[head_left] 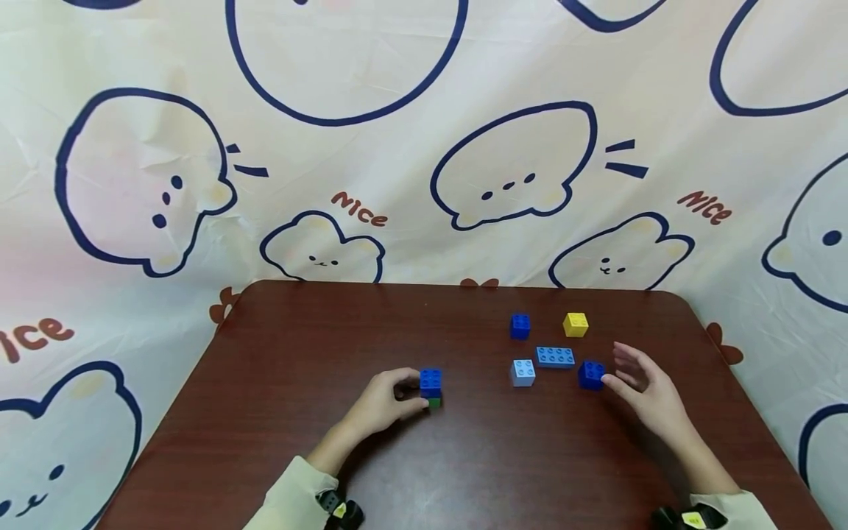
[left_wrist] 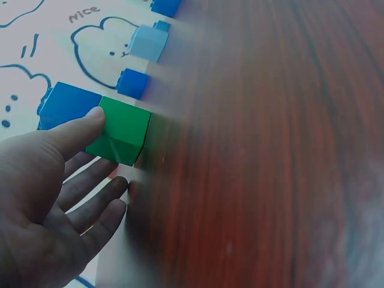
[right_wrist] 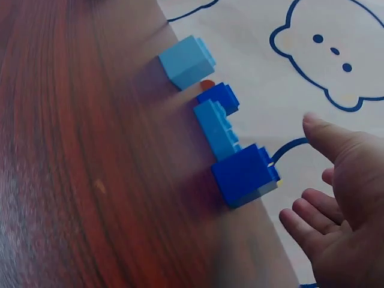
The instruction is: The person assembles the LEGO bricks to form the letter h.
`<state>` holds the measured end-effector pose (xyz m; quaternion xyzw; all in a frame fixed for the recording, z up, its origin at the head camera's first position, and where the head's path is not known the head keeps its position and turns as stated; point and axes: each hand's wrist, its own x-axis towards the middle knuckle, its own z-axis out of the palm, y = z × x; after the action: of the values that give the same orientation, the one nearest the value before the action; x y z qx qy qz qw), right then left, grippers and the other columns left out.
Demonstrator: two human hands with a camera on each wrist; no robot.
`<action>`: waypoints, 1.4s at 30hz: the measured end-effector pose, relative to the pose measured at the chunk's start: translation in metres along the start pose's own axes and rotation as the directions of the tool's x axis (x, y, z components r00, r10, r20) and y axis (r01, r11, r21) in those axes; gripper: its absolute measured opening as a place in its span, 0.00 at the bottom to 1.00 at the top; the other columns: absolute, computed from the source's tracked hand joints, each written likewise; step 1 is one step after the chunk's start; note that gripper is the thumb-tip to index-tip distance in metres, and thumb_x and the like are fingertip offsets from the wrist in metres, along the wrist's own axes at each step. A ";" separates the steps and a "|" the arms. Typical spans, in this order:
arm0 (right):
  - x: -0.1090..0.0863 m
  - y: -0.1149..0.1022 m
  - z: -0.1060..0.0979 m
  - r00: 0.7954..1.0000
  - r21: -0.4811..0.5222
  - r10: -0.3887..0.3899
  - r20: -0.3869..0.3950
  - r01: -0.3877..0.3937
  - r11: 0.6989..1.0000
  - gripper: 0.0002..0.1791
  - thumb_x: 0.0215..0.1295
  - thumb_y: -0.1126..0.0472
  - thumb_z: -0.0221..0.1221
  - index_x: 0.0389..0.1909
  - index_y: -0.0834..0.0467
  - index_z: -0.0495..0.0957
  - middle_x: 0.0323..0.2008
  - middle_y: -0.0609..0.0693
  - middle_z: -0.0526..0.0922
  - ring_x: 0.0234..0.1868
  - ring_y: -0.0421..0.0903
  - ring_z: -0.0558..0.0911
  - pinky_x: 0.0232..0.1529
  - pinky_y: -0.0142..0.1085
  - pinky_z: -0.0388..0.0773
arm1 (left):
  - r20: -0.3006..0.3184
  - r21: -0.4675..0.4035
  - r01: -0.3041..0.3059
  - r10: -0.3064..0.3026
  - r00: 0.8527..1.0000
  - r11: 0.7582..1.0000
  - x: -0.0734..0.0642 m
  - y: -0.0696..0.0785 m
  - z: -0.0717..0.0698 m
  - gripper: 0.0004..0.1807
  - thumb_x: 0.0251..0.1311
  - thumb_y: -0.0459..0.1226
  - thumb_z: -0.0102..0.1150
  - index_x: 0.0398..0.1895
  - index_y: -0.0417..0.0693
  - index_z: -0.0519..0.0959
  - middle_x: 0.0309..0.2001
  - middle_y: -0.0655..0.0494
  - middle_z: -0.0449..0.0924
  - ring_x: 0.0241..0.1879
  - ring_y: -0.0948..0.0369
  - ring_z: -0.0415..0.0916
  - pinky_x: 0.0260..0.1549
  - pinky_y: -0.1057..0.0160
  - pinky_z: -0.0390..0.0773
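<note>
On the left, my left hand (head_left: pixel 382 401) pinches a two-brick stack between thumb and fingers. A dark blue brick (head_left: pixel 430 381) sits on top, with a green brick (left_wrist: pixel 122 131) under it. The left wrist view shows the thumb tip at the seam of the two. My right hand (head_left: pixel 649 394) has its fingers spread and relaxed beside another dark blue brick (head_left: pixel 591 375). Its thumb tip overlaps that brick's right side in the head view, but stands apart from it in the right wrist view (right_wrist: pixel 246 175).
Left of that brick lie a long light blue brick (head_left: pixel 555 358) and a small light blue brick (head_left: pixel 523 373). Farther back are a dark blue brick (head_left: pixel 520 326) and a yellow brick (head_left: pixel 576 324). All stand on the brown table (head_left: pixel 318 331), before a printed cloth (head_left: pixel 411 169).
</note>
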<state>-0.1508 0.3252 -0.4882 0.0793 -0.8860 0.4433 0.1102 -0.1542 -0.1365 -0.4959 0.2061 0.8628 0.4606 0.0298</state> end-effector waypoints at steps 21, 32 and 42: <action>0.005 0.032 0.016 0.996 -0.093 0.036 0.077 -0.029 0.995 0.31 0.72 0.57 0.63 0.72 0.61 0.68 0.63 0.64 0.76 0.56 0.45 0.75 0.40 0.24 0.74 | -0.053 -0.020 0.071 -0.072 0.996 0.997 -0.018 -0.020 -0.032 0.17 0.60 0.35 0.73 0.52 0.42 0.83 0.45 0.52 0.85 0.45 0.51 0.81 0.39 0.63 0.80; 0.004 0.029 0.019 0.995 -0.108 0.075 0.071 -0.067 0.992 0.25 0.74 0.55 0.62 0.68 0.56 0.75 0.58 0.63 0.80 0.49 0.42 0.76 0.39 0.29 0.75 | -0.025 -0.023 0.085 -0.086 0.996 0.996 -0.019 -0.020 -0.036 0.19 0.60 0.35 0.73 0.54 0.40 0.82 0.47 0.49 0.85 0.47 0.51 0.81 0.41 0.60 0.81; 0.002 0.032 0.022 0.997 -0.091 0.067 0.032 -0.064 0.994 0.22 0.73 0.57 0.63 0.65 0.57 0.77 0.52 0.60 0.84 0.44 0.29 0.75 0.38 0.27 0.75 | -0.023 -0.026 0.072 -0.072 0.997 0.997 -0.021 -0.017 -0.040 0.27 0.60 0.37 0.73 0.60 0.37 0.77 0.52 0.46 0.83 0.50 0.47 0.80 0.43 0.55 0.81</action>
<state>-0.1635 0.3268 -0.5252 0.0532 -0.9090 0.4050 0.0834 -0.1499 -0.1843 -0.4899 0.1691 0.8641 0.4724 0.0387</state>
